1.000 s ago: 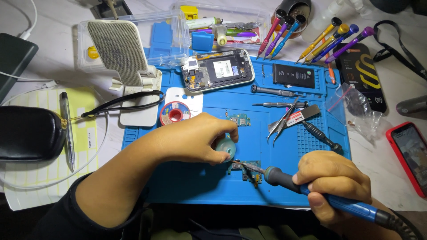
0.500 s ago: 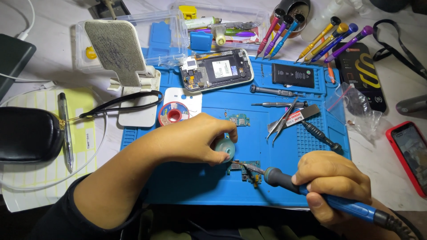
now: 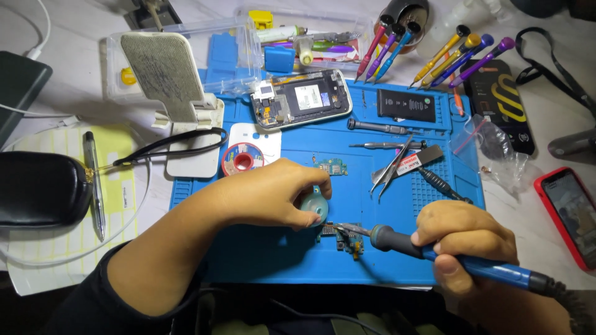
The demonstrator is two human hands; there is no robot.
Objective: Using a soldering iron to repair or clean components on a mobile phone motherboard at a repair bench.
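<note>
My right hand (image 3: 465,245) grips a blue soldering iron (image 3: 434,251) whose metal tip touches a small circuit board (image 3: 346,237) on the blue work mat (image 3: 261,251). My left hand (image 3: 273,195) rests on the mat just left of the board, fingers closed on a small round teal container (image 3: 316,205). A second tiny circuit board (image 3: 334,166) lies above my left hand.
An opened phone (image 3: 302,99), a solder spool (image 3: 243,159), tweezers (image 3: 391,166), a black battery (image 3: 406,105) and screwdrivers (image 3: 385,127) lie on the mat. Coloured screwdrivers (image 3: 459,53) sit at the back right, a red phone (image 3: 574,214) at right, a black pouch (image 3: 40,189) at left.
</note>
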